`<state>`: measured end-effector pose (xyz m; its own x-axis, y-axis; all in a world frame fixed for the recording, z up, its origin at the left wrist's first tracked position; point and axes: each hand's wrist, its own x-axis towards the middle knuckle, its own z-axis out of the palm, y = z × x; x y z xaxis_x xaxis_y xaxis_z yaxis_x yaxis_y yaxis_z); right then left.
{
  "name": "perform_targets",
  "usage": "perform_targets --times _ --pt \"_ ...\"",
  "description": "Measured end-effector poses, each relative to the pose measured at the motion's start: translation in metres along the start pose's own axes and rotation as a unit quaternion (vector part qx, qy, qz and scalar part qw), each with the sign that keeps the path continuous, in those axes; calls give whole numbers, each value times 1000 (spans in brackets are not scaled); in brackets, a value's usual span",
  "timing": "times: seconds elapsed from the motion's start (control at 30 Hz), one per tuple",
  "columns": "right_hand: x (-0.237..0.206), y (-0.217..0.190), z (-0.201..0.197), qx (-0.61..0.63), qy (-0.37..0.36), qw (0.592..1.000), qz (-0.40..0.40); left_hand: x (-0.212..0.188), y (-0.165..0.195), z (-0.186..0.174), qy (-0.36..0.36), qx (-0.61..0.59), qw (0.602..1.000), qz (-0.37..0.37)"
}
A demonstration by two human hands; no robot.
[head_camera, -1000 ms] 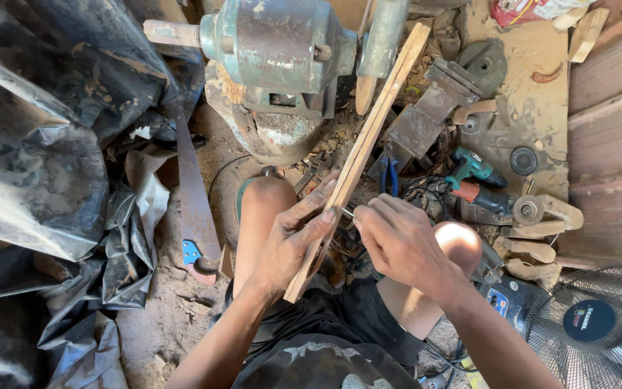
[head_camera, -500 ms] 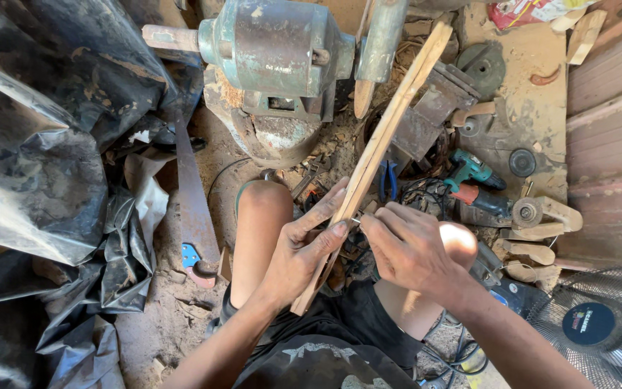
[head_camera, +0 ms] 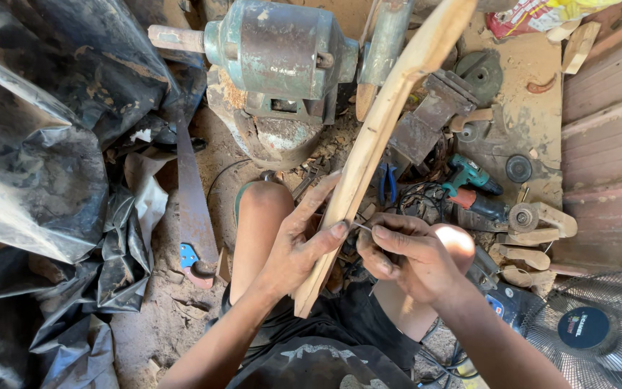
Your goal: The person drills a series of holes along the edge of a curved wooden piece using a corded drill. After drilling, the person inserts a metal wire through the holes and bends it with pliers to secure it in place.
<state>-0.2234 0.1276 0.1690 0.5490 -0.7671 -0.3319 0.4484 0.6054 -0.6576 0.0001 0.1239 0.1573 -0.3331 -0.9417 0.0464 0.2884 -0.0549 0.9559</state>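
Note:
My left hand (head_camera: 298,243) grips a long pale wooden strip (head_camera: 376,148) near its lower end, thumb pressed on its edge; the strip slants up to the right toward the top of the view. Beside it, my right hand (head_camera: 404,256) pinches a thin pointed tool (head_camera: 362,227), its tip against the strip's edge near my left thumb. Both hands hover above my bare knees.
A green bench grinder (head_camera: 282,68) stands just beyond my knees. A hand saw (head_camera: 192,209) lies on the dirt at left beside black plastic sheeting (head_camera: 37,180). A teal drill (head_camera: 469,176), wooden pieces and metal parts lie at right; a fan (head_camera: 592,331) at lower right.
The strip has tipped more upright and drawn nearer, its top now leaving the view. Both hands shifted slightly right, and my right hand's tool tip now meets the strip.

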Motion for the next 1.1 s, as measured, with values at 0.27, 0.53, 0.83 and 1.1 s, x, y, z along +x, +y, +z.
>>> perform_targets --times 0.27,0.53,0.83,1.1 --pt "-13 -27 21 -788 -37 464 -402 -4 -1 8 0 -49 996 -68" --pt "-10 0 4 -285 38 957 -29 -5 -5 8 -30 12 993 116" --pt "-10 -6 10 -789 -29 484 -376 -8 -14 8 31 31 999 -21" --pt "-9 15 17 -115 19 992 -37 -13 -12 -4 -77 31 989 121"
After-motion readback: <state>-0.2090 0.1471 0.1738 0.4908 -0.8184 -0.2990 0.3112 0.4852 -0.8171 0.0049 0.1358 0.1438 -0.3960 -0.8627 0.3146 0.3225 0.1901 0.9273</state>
